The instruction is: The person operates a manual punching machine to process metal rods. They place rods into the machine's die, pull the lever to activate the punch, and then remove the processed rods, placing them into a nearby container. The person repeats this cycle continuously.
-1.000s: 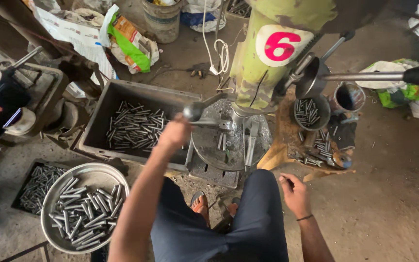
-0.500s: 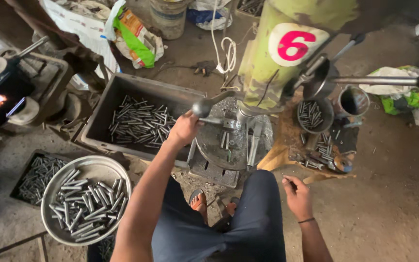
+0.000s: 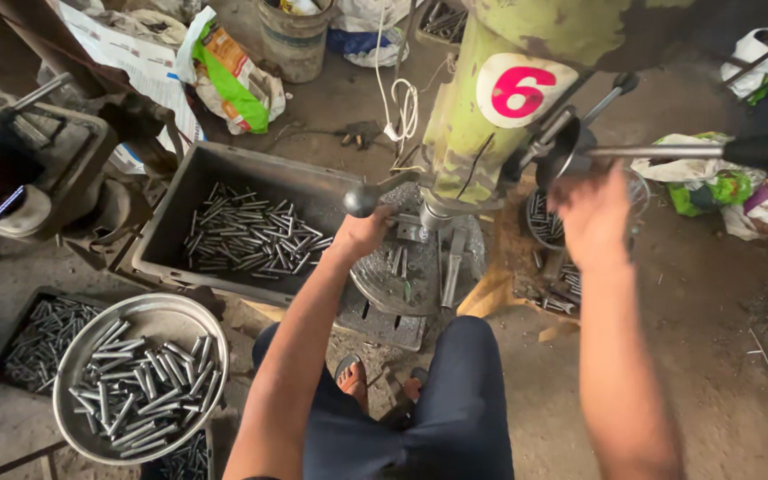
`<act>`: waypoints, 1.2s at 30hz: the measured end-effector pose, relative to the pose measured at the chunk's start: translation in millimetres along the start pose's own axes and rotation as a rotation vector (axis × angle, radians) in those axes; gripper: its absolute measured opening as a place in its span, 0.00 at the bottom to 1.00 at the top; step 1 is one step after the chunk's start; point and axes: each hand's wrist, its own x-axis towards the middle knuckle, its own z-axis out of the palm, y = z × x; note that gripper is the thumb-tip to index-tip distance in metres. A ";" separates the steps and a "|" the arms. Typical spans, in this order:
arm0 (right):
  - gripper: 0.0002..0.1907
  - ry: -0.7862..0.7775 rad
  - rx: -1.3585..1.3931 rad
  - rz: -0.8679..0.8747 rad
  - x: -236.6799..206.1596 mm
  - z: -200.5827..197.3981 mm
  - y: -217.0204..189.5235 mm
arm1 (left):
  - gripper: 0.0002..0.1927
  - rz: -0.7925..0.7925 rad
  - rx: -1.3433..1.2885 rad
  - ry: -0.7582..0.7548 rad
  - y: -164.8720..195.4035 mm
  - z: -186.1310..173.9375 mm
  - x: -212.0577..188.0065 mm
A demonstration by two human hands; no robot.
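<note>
The person's left hand (image 3: 362, 233) rests at the edge of the round metal table (image 3: 402, 271) of the drill press (image 3: 491, 98), fingers curled in close by a dark ball knob (image 3: 359, 200) – whether it grips anything cannot be told. The right hand (image 3: 593, 218) is up in the air, blurred, fingers loosely spread, just under the long feed handle (image 3: 695, 151), a thin shiny rod with a black grip at its end. It looks close to the handle, but a firm hold cannot be seen.

The drill press stands right in front of the person. Its thick column is painted a worn green-yellow, with a white round patch and a pink number on it. The table below is grey, flat and scratched.

To the left sits a big dark metal tray (image 3: 180, 204) with sloped walls, full of short silver rods (image 3: 242, 236) – smooth, thin and shiny. Nearer the person is a round silver bowl (image 3: 91, 329) holding more rods. A small round tin (image 3: 540, 218) by the right hand holds a few too. The floor (image 3: 722, 302) is dusty grey concrete.
</note>
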 end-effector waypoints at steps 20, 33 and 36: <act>0.13 0.078 -0.306 -0.281 25.2 62.5 -106.0 | 0.25 -0.135 0.291 0.372 51.5 49.0 -84.7; 0.16 0.203 -0.516 -0.558 37.0 57.2 -72.2 | 0.30 -0.219 0.271 0.338 64.0 59.3 -78.9; 0.21 0.215 -0.623 -0.644 35.2 53.3 -68.8 | 0.30 -0.207 0.259 0.333 63.9 59.3 -77.1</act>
